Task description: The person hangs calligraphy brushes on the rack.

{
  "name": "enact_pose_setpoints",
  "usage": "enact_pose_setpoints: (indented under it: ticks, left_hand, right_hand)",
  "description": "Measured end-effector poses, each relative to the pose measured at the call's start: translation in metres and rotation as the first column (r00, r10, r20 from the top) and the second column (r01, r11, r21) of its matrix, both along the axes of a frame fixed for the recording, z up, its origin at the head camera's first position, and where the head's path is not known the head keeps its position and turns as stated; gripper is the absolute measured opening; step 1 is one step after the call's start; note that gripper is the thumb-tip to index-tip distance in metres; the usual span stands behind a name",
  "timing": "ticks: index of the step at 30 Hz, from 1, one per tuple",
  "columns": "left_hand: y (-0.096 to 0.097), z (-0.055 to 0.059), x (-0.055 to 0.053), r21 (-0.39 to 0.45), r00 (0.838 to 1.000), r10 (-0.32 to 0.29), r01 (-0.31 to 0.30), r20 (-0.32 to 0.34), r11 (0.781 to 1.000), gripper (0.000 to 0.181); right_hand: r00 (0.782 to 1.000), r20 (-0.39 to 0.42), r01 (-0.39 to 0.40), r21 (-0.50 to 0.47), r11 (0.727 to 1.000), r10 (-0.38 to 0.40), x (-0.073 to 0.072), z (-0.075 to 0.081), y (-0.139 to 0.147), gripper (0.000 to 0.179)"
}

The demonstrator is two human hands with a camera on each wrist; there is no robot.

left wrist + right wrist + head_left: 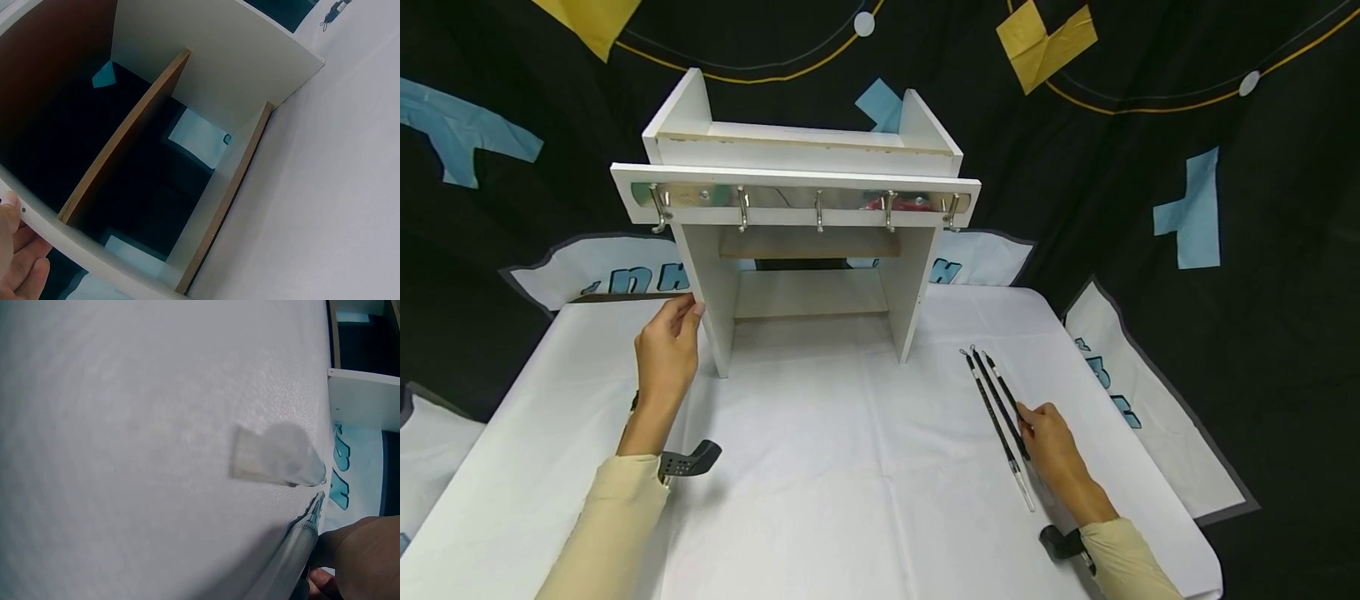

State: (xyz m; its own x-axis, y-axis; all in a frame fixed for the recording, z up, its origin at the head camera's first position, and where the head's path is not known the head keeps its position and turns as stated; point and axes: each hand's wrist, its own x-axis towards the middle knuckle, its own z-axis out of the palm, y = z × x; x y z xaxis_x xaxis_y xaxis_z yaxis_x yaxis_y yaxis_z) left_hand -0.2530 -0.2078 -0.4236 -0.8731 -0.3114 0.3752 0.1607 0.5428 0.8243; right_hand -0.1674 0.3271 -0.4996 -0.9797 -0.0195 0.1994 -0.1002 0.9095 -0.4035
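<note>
A white wooden shelf unit (820,158) with a metal hook strip (818,197) stands on the white-covered table. My left hand (666,346) pinches the edge of its left side panel (81,253); the left wrist view shows the thumb on the panel's edge and the other fingers outside it. Three slim black rods (996,421) with small wire loops at their far ends lie side by side at the right. My right hand (1056,446) grips the rightmost rod with curled fingers, partly covering it. Near the right wrist camera, clear rod ends (281,569) appear blurred.
White cloth (820,500) covers the table, with its edge along the right side. Dark curtains (1262,350) hang behind, with blue and yellow tape pieces. White lettered sheets (1150,417) hang around the table's edges. Inside the unit are horizontal boards (131,134).
</note>
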Motion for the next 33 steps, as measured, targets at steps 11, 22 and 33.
enact_pose_setpoints:
  ticks: [11, 22, 33]
  left_hand:
    - [0.000, -0.001, 0.002, -0.006, 1.000, 0.000, 0.000, 0.011, 1.000, 0.044]
    - [0.000, -0.001, 0.000, -0.012, 1.000, -0.002, 0.003, 0.009, 1.000, 0.045]
    - [0.000, 0.000, 0.001, -0.020, 1.000, 0.003, -0.003, 0.010, 1.000, 0.045]
  right_hand:
    - [0.998, -0.053, 0.034, -0.025, 0.999, -0.035, 0.003, -0.004, 0.003, 0.037]
    - [0.998, -0.020, 0.056, -0.029, 0.998, -0.056, 0.003, -0.004, 0.005, 0.038]
    - [0.966, -0.259, -0.017, -0.035, 0.999, 0.007, 0.004, 0.008, -0.004, 0.035]
